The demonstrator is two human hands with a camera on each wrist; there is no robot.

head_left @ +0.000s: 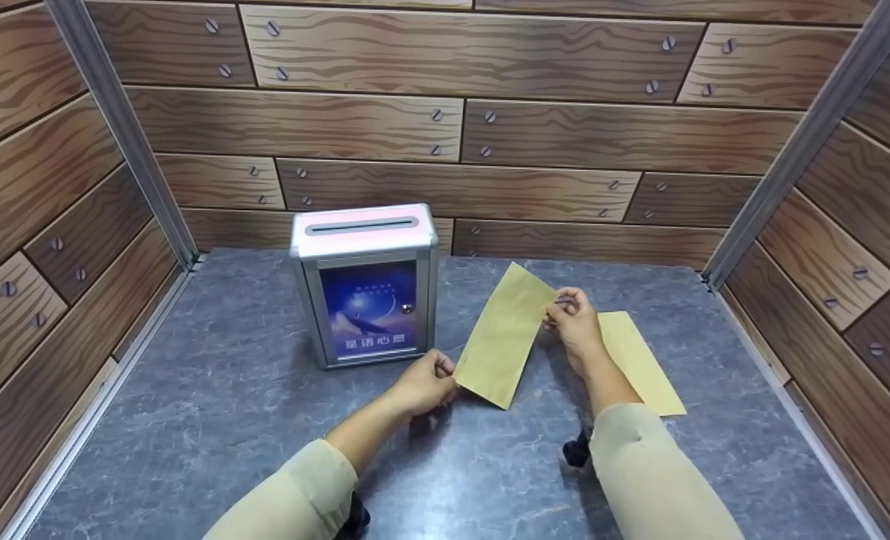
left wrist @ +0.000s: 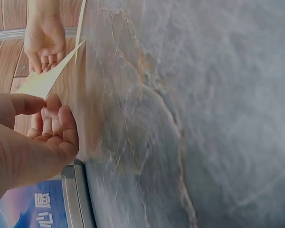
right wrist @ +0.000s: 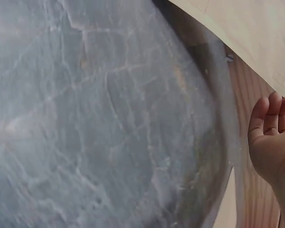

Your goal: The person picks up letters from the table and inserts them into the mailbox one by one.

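A tan paper envelope (head_left: 506,337) is held slantwise above the table between both hands. My left hand (head_left: 421,384) pinches its lower left corner between thumb and fingers, as the left wrist view also shows on the envelope (left wrist: 40,86). Near the upper right corner, my right hand (head_left: 574,324) pinches the edge; the right wrist view has the right hand (right wrist: 275,135) at that edge. Left of the envelope stands an upright box (head_left: 366,285) with a pink-white slotted top, a silver frame and a blue picture door with a small lock.
A second tan envelope (head_left: 644,367) lies flat on the grey marbled table (head_left: 212,420), partly behind the right forearm. Wood-patterned panels (head_left: 445,60) with metal corner posts enclose the table at the back and sides.
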